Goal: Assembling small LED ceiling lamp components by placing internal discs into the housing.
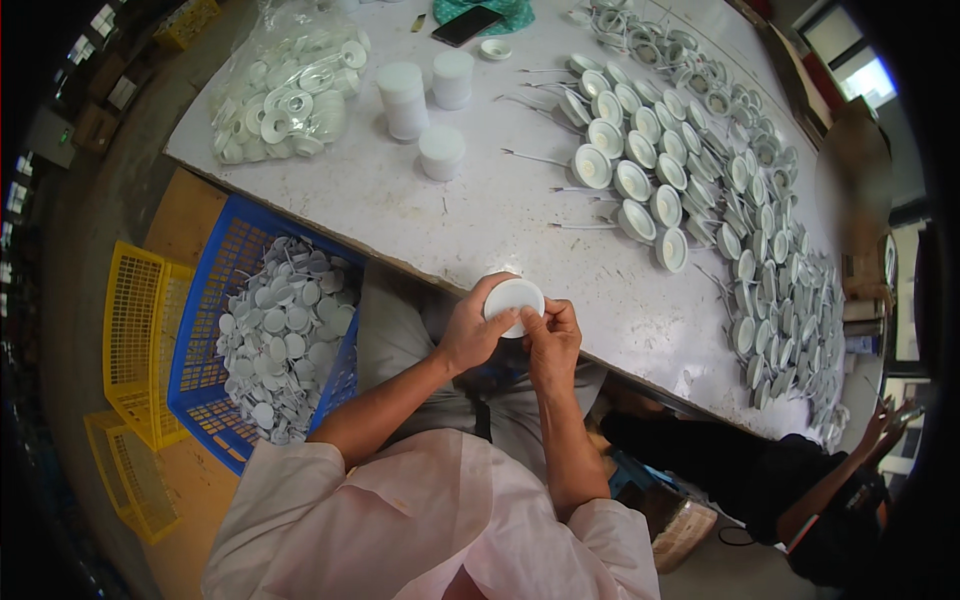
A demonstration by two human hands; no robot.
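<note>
Between my two hands, just over the table's near edge, is a round white downlight (515, 294) with its flat face up. My left hand (474, 328) grips its left side, thumb on the face. My right hand (553, 335) holds the lower right rim, its thumb pressed on the face too. The underside is hidden by my fingers. Right of my hands, rows of white cup-shaped downlight housings (632, 181) with short wires lie on the white table (400, 215). Beyond my hands stand stacks of white discs (441, 152).
A clear plastic bag (290, 100) of white rings lies at the far left. Left of my legs, a blue basket (205, 300) holds many finished-looking round lights (285, 340). Yellow crates (140, 345) stand beside it. A phone (466, 26) lies at the back. Another person (760, 490) is at the right.
</note>
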